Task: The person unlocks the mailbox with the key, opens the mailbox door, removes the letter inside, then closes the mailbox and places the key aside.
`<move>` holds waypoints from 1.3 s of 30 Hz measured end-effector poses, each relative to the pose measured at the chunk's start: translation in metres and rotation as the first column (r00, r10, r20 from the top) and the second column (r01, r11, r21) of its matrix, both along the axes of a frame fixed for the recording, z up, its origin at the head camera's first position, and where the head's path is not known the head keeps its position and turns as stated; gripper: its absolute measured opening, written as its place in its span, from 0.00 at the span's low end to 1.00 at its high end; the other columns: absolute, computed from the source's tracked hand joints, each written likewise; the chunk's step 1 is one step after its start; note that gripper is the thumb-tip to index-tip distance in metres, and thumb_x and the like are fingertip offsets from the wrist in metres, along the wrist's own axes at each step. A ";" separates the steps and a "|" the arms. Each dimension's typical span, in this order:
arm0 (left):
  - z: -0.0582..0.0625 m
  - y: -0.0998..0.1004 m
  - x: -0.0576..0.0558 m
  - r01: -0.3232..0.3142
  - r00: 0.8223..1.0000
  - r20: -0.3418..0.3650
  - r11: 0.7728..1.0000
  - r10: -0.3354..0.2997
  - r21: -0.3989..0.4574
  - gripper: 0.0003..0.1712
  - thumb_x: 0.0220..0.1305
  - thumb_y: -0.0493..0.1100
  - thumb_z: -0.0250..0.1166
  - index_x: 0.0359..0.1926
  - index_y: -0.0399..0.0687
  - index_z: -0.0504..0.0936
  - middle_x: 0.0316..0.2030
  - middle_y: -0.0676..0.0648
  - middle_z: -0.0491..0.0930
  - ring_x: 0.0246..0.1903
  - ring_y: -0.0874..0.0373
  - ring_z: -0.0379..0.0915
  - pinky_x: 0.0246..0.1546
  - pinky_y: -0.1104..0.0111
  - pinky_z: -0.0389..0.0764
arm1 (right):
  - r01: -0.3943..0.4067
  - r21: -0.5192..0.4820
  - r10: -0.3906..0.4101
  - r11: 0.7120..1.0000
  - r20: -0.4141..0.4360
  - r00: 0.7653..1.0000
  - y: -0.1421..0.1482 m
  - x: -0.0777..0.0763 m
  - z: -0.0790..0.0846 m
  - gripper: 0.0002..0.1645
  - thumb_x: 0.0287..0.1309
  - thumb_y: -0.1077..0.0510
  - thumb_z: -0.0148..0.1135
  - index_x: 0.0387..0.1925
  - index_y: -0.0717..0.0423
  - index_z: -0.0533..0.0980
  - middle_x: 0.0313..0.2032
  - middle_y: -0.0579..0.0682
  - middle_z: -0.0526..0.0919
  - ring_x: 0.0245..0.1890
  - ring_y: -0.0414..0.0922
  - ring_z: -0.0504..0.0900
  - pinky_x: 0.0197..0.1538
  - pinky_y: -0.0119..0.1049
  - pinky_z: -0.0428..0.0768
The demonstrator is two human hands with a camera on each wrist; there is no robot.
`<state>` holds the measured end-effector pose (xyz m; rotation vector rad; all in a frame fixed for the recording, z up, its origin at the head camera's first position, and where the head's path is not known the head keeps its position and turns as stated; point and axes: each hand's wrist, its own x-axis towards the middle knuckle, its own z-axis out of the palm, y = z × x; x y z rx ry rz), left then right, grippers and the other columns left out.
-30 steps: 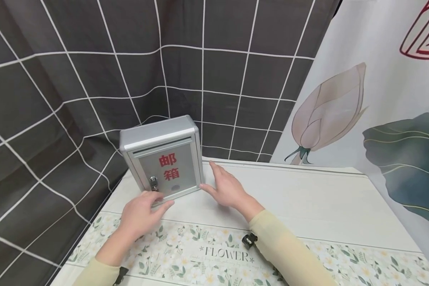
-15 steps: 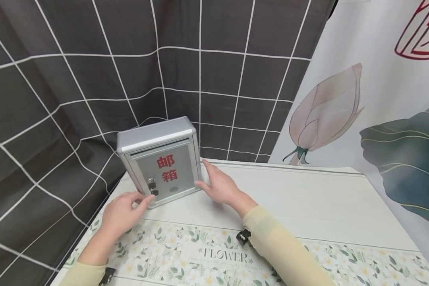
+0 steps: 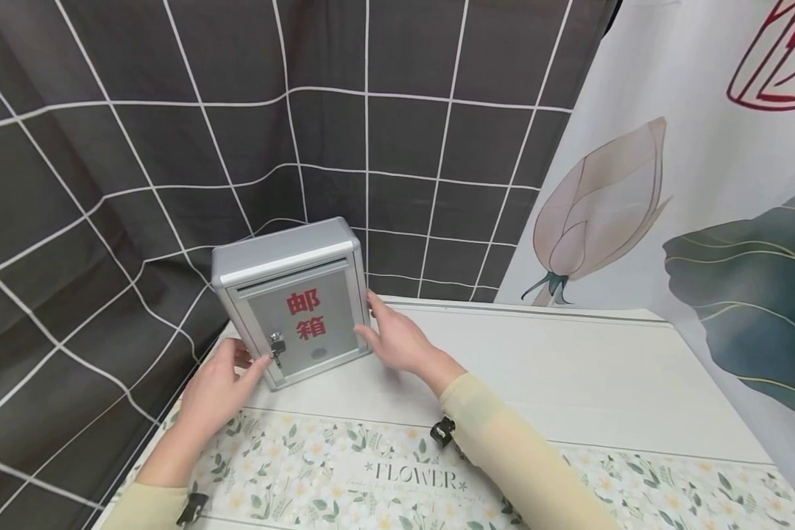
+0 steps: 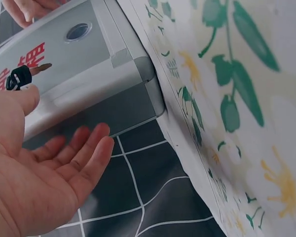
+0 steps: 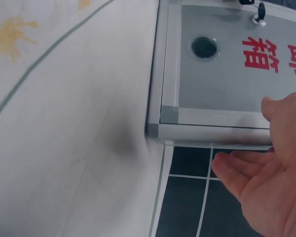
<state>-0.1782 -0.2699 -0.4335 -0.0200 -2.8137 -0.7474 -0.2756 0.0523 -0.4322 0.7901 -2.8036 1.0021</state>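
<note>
A silver metal mailbox (image 3: 298, 309) with red characters, a top slot and a front lock stands upright at the table's back left. Keys (image 3: 278, 350) hang in the lock. My left hand (image 3: 215, 386) is at the box's lower left edge, thumb near the keys and fingers by the side panel. In the left wrist view those fingers look loosely bent, and contact with the panel is unclear. My right hand (image 3: 397, 335) rests along the right side, thumb over the front edge, fingers reaching back. Whether its fingers press the panel cannot be seen well.
The white table (image 3: 536, 368) has a flower-print band across its front part. A dark gridded curtain (image 3: 397, 184) hangs close behind and left of the box. A white curtain (image 3: 636, 206) with a flower print hangs at the right.
My left hand has moved left, from the bottom front of the box round to its left side. My right hand has stayed at the right side, shifting slightly with the view.
</note>
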 end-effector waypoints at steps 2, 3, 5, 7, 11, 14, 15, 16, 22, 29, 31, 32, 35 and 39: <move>-0.001 0.001 -0.002 0.001 1.000 -0.008 0.999 -0.001 0.033 0.35 0.84 0.63 0.61 0.68 0.37 0.72 0.55 0.34 0.85 0.48 0.39 0.87 0.45 0.44 0.88 | -0.001 -0.001 0.001 1.000 -0.005 1.000 0.000 -0.002 0.001 0.48 0.87 0.44 0.56 0.89 0.63 0.49 0.79 0.62 0.74 0.74 0.58 0.80 0.75 0.56 0.80; -0.001 0.002 -0.003 0.005 1.000 -0.012 0.999 -0.005 0.050 0.36 0.85 0.62 0.61 0.72 0.35 0.70 0.57 0.32 0.83 0.50 0.37 0.87 0.48 0.43 0.88 | -0.002 0.002 0.002 1.000 -0.004 1.000 0.000 -0.003 0.002 0.47 0.87 0.44 0.56 0.89 0.64 0.49 0.79 0.62 0.74 0.73 0.58 0.80 0.74 0.56 0.80; -0.002 0.003 -0.006 0.015 1.000 -0.021 0.996 -0.013 0.085 0.39 0.86 0.60 0.61 0.78 0.34 0.65 0.63 0.30 0.80 0.56 0.33 0.85 0.54 0.40 0.88 | -0.006 0.008 0.006 1.000 -0.006 1.000 0.000 -0.006 0.003 0.47 0.88 0.45 0.55 0.89 0.64 0.49 0.78 0.63 0.74 0.73 0.57 0.80 0.74 0.55 0.81; -0.002 0.004 -0.009 0.029 0.999 -0.030 0.993 -0.025 0.117 0.43 0.86 0.57 0.61 0.84 0.35 0.59 0.69 0.27 0.75 0.62 0.30 0.81 0.58 0.38 0.87 | -0.011 0.009 0.011 1.000 -0.005 1.000 0.000 -0.008 0.004 0.46 0.88 0.45 0.53 0.89 0.64 0.48 0.78 0.64 0.75 0.73 0.58 0.80 0.73 0.55 0.81; -0.002 0.004 -0.011 0.053 0.999 -0.020 0.986 -0.051 0.157 0.50 0.88 0.55 0.59 0.91 0.44 0.41 0.78 0.25 0.67 0.71 0.27 0.73 0.64 0.37 0.84 | -0.032 0.005 0.032 0.999 -0.001 1.000 -0.001 -0.012 0.007 0.46 0.89 0.46 0.51 0.90 0.63 0.46 0.77 0.65 0.74 0.72 0.58 0.81 0.73 0.54 0.82; -0.002 0.005 -0.010 0.056 0.998 0.012 0.984 -0.059 0.171 0.53 0.89 0.56 0.57 0.92 0.52 0.31 0.78 0.23 0.66 0.73 0.25 0.70 0.68 0.34 0.79 | -0.043 0.006 0.043 0.999 0.001 0.999 -0.002 -0.013 0.009 0.45 0.89 0.47 0.50 0.89 0.65 0.46 0.77 0.66 0.74 0.72 0.58 0.81 0.73 0.53 0.82; -0.002 0.005 -0.009 0.057 0.998 0.024 0.982 -0.063 0.180 0.53 0.89 0.56 0.56 0.92 0.54 0.29 0.78 0.23 0.65 0.74 0.25 0.69 0.70 0.34 0.77 | -0.044 0.008 0.044 0.999 0.002 0.999 -0.002 -0.014 0.010 0.45 0.90 0.48 0.50 0.89 0.66 0.45 0.77 0.66 0.74 0.72 0.58 0.81 0.73 0.52 0.82; -0.002 0.006 -0.008 0.057 0.997 0.032 0.981 -0.064 0.187 0.53 0.89 0.56 0.56 0.91 0.55 0.27 0.78 0.22 0.65 0.75 0.25 0.67 0.71 0.33 0.75 | -0.047 0.007 0.047 0.999 0.001 0.999 -0.002 -0.014 0.011 0.45 0.90 0.48 0.50 0.89 0.66 0.45 0.77 0.66 0.74 0.72 0.58 0.81 0.73 0.52 0.82; -0.004 0.010 -0.006 0.057 0.997 0.035 0.974 -0.066 0.219 0.53 0.90 0.53 0.54 0.90 0.56 0.23 0.80 0.20 0.59 0.79 0.24 0.60 0.76 0.32 0.67 | -0.067 0.001 0.067 0.998 -0.008 0.998 -0.001 -0.017 0.012 0.44 0.89 0.51 0.51 0.89 0.68 0.45 0.76 0.67 0.76 0.73 0.58 0.81 0.73 0.52 0.82; -0.004 0.012 -0.005 0.062 0.997 0.033 0.973 -0.071 0.220 0.52 0.91 0.53 0.52 0.90 0.56 0.21 0.81 0.21 0.57 0.79 0.24 0.58 0.75 0.31 0.68 | -0.070 0.000 0.070 0.998 -0.006 0.998 -0.001 -0.021 0.012 0.44 0.89 0.52 0.52 0.88 0.68 0.47 0.75 0.67 0.76 0.72 0.58 0.81 0.72 0.51 0.83; -0.004 0.012 -0.005 0.062 0.997 0.036 0.972 -0.072 0.225 0.52 0.91 0.54 0.52 0.90 0.56 0.22 0.81 0.21 0.56 0.79 0.24 0.58 0.75 0.31 0.67 | -0.072 -0.008 0.072 0.997 -0.003 0.997 -0.002 -0.022 0.012 0.44 0.89 0.52 0.52 0.88 0.68 0.47 0.75 0.68 0.77 0.72 0.58 0.81 0.72 0.51 0.83; -0.004 0.012 -0.005 0.062 0.997 0.034 0.972 -0.072 0.227 0.52 0.91 0.54 0.52 0.90 0.57 0.22 0.81 0.21 0.56 0.79 0.24 0.58 0.75 0.31 0.67 | -0.073 -0.012 0.073 0.997 -0.002 0.997 -0.002 -0.022 0.013 0.44 0.88 0.52 0.52 0.88 0.67 0.47 0.74 0.67 0.77 0.72 0.58 0.81 0.72 0.51 0.83; -0.004 0.011 -0.005 0.065 0.997 0.021 0.970 -0.071 0.233 0.52 0.91 0.53 0.53 0.90 0.57 0.23 0.81 0.21 0.56 0.80 0.25 0.58 0.75 0.31 0.67 | -0.074 -0.022 0.074 0.997 -0.004 0.997 -0.003 -0.021 0.013 0.44 0.88 0.53 0.53 0.89 0.65 0.46 0.74 0.66 0.78 0.71 0.58 0.82 0.71 0.51 0.84; -0.006 0.011 -0.006 0.074 0.997 -0.004 0.968 -0.075 0.240 0.52 0.91 0.51 0.54 0.91 0.57 0.24 0.81 0.21 0.57 0.80 0.25 0.58 0.76 0.32 0.67 | -0.064 -0.023 0.063 0.998 -0.014 0.998 -0.003 -0.019 0.013 0.44 0.88 0.53 0.53 0.89 0.64 0.47 0.74 0.65 0.79 0.70 0.57 0.83 0.69 0.51 0.85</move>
